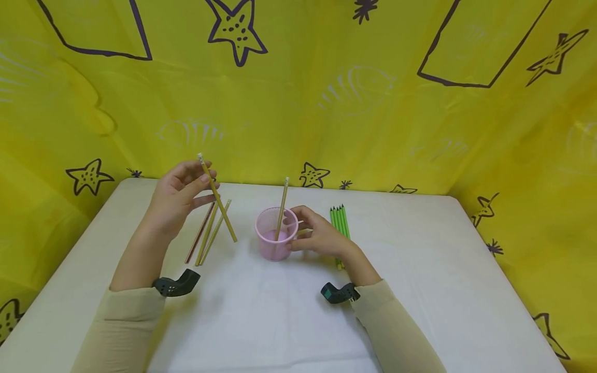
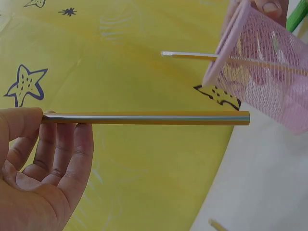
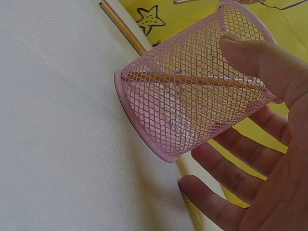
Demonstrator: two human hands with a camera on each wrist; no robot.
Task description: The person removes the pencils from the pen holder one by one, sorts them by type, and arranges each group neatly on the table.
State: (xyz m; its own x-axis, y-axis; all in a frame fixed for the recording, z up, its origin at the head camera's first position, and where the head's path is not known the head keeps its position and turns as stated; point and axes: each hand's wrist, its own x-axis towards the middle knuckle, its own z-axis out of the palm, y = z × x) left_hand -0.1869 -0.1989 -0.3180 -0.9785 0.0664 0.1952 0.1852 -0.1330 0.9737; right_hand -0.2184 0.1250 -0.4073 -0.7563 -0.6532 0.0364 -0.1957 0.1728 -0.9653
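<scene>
Between thumb and fingers, my left hand [image 1: 179, 189] pinches a gold-yellow pencil [image 1: 225, 214] near its white eraser end. That pencil slants down to the right above the table; in the left wrist view its plain, unsharpened end [image 2: 240, 118] points toward the cup. My right hand [image 1: 324, 235] grips a pink mesh pencil cup [image 3: 183, 96] from the right, thumb near the rim and fingers on the side. One gold pencil [image 1: 282, 207] leans inside the cup, eraser end up. Whether the cup's base touches the table I cannot tell.
Left of the cup, a reddish pencil [image 1: 197, 237] and two gold pencils [image 1: 215, 234] lie on the white table [image 1: 261, 321]. Several green pencils [image 1: 344, 224] lie side by side behind the right hand, black tips away. A yellow patterned cloth [image 1: 280, 124] hangs around the table.
</scene>
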